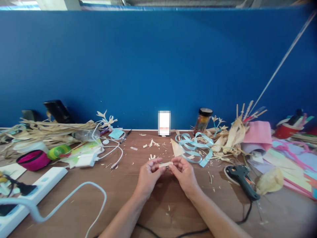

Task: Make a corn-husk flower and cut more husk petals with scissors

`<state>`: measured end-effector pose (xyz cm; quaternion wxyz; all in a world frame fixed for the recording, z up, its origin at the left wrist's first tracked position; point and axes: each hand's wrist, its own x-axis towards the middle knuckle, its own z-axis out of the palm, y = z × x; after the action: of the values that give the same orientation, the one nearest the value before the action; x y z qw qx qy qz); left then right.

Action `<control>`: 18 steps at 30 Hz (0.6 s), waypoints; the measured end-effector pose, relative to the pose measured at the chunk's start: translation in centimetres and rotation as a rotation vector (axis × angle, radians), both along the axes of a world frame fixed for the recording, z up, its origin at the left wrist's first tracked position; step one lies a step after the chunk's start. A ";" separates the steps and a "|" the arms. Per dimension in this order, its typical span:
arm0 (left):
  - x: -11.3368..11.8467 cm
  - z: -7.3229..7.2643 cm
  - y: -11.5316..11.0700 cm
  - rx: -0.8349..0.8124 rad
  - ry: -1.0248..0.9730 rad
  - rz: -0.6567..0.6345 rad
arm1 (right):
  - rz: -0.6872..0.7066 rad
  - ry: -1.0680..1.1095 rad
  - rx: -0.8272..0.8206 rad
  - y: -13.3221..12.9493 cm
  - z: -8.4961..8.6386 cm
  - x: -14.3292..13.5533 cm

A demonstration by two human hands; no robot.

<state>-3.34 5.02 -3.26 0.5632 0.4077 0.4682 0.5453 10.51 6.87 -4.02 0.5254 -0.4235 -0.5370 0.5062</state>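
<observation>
Over the middle of the brown table, my left hand [151, 175] and my right hand [182, 173] meet around a small pale strip [165, 164] that looks like dried husk. Thumb and fingers of each hand pinch one end of it, and the strip lies roughly level between them. My fingers partly cover it, so its full shape is hidden. Just beyond my right hand are a pale triangular husk piece [176, 147] and a loose, curling light-blue ribbon [195, 145]. Small pale scraps [154, 143] are scattered on the tabletop past my fingertips.
A glue gun [241, 180] rests at right, its black cord crossing the table near me. Dried husks [231, 137] and coloured paper [292, 165] lie right. A white power strip [37, 195] with cables occupies the left. A jar [203, 119] stands before the blue partition [138, 66].
</observation>
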 end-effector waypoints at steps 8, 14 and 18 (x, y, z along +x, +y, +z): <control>0.0 -0.2 0.2 -0.018 0.015 0.020 | 0.005 -0.012 0.006 0.0 -0.2 0.1; 0.1 -0.1 0.1 -0.030 0.010 0.017 | 0.005 0.004 -0.008 -0.1 0.0 0.0; 0.1 -0.1 0.1 -0.029 0.002 0.018 | 0.015 0.023 -0.032 -0.2 0.1 0.0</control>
<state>-3.22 5.08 -3.39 0.5638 0.3958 0.4804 0.5429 10.47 6.71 -3.91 0.5211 -0.4220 -0.5257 0.5235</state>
